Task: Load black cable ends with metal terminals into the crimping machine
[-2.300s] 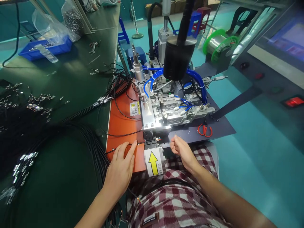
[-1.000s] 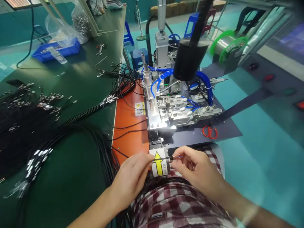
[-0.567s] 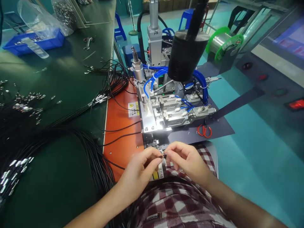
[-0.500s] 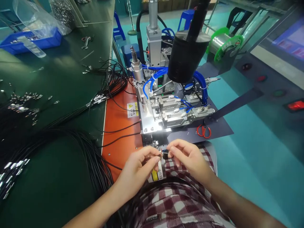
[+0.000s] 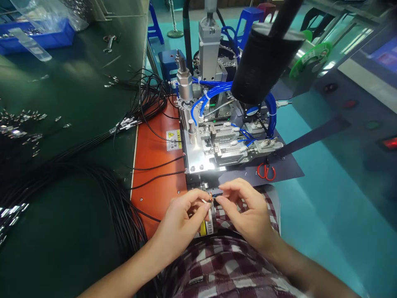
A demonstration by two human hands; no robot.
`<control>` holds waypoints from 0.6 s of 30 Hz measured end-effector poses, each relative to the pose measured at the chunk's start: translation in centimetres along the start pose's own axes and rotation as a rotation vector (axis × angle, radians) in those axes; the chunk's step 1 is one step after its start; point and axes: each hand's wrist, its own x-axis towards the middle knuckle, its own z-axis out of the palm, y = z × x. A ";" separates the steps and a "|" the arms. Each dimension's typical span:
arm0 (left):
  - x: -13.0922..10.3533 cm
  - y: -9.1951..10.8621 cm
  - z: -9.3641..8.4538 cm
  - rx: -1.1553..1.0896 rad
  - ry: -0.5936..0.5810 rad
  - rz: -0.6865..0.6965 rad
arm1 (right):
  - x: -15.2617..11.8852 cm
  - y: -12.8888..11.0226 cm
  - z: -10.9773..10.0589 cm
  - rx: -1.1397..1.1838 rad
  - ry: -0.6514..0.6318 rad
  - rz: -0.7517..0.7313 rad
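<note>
My left hand (image 5: 181,215) is closed in a pinch above my lap, thumb and forefinger on the end of a cable (image 5: 211,197). Coppery strands and a thin pale wire stick out of this end toward the right. Facing it is my right hand (image 5: 248,207), thumb and forefinger spread apart. The right thumb tip is at the tip of the pale wire; whether it touches cannot be made out. Just beyond both hands stands a bench machine (image 5: 229,153) with metal slides and blue air tubes. The rest of the held cable is hidden by my left hand.
Bundles of black cables (image 5: 105,182) lie along the green table (image 5: 77,231) and the orange machine base (image 5: 155,153). Red-handled scissors (image 5: 266,172) rest on the dark plate. A black lamp-like cylinder (image 5: 260,62) overhangs the machine. A blue tray (image 5: 62,35) stands far left.
My right thumb and forefinger have spread apart, and the thumb has come closer to the wire tip. My left hand keeps its pinch. The view has shifted slightly.
</note>
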 end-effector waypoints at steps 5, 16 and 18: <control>-0.2 -0.1 -0.1 0.013 -0.001 -0.007 | 0.0 -0.2 0.1 0.013 -0.045 -0.034; 0.0 0.4 -0.5 -0.126 0.000 -0.060 | 0.2 0.3 -0.4 0.272 -0.193 0.356; -0.1 0.5 -0.5 -0.146 -0.008 -0.083 | 0.3 0.3 -0.3 0.328 -0.222 0.414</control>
